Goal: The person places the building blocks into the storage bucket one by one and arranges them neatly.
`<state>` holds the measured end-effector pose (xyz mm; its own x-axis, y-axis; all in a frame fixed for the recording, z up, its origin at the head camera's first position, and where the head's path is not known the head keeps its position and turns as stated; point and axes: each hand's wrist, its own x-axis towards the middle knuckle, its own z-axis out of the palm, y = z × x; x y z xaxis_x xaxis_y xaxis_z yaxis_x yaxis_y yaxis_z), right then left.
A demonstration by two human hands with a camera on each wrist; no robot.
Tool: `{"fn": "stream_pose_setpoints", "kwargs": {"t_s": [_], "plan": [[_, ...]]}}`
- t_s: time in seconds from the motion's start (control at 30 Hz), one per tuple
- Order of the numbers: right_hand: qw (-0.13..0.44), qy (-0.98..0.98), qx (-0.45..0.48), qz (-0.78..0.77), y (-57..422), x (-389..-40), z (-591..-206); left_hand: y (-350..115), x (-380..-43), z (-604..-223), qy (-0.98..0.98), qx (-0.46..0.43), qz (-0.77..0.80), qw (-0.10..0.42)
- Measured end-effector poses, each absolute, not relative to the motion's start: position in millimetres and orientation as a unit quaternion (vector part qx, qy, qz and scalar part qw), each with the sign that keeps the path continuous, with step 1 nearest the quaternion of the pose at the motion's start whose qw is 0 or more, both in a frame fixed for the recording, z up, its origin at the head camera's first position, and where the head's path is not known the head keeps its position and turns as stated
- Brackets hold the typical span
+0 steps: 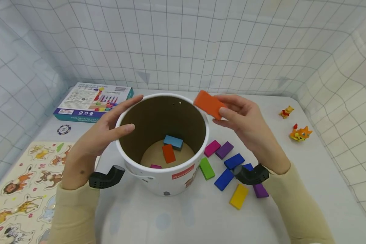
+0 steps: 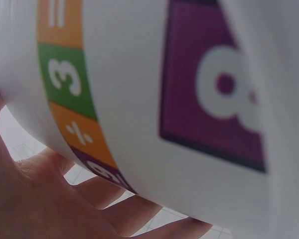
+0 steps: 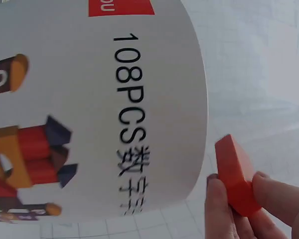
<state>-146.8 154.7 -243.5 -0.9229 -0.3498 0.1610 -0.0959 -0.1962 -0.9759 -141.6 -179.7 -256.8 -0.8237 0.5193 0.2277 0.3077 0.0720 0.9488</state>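
Observation:
In the head view my right hand (image 1: pixel 244 117) pinches an orange block (image 1: pixel 209 104) between thumb and fingers, over the right rim of a white bucket (image 1: pixel 167 181). The right wrist view shows the same block (image 3: pixel 234 174) beside the bucket's printed wall. My left hand (image 1: pixel 102 135) lies against the bucket's left side, fingers extended and thumb over the rim. Straight fingers along the outer wall appear in the left wrist view. Inside the bucket are a blue block (image 1: pixel 173 142), a red block (image 1: pixel 169 153) and a partly hidden pink block (image 1: pixel 156 166).
Right of the bucket lie several loose blocks, including a green block (image 1: pixel 207 168) and a yellow block (image 1: pixel 239 196). Two small figurines, one an orange figurine (image 1: pixel 300 133), stand far right. A flat box (image 1: pixel 93 101) and an animal puzzle board (image 1: pixel 30 183) are on the left.

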Motion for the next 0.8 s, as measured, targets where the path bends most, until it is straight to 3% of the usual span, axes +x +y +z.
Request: {"fn": "stream_pose_setpoints", "kwargs": {"t_s": [0.4,0.6,0.8], "plan": [[0.128,0.8,-0.311,-0.497,82.6,-175.6,-208.1,-179.1,-142.6,-257.1,0.723,0.281,0.625,0.089],[0.138,0.779,-0.322,-0.52,74.1,-182.2,-207.9,-178.7,-141.9,-256.1,0.724,0.281,0.623,0.09],[0.112,0.736,-0.296,-0.599,98.2,-174.8,-215.7,-177.5,-141.6,-255.8,0.726,0.281,0.622,0.087]]}}
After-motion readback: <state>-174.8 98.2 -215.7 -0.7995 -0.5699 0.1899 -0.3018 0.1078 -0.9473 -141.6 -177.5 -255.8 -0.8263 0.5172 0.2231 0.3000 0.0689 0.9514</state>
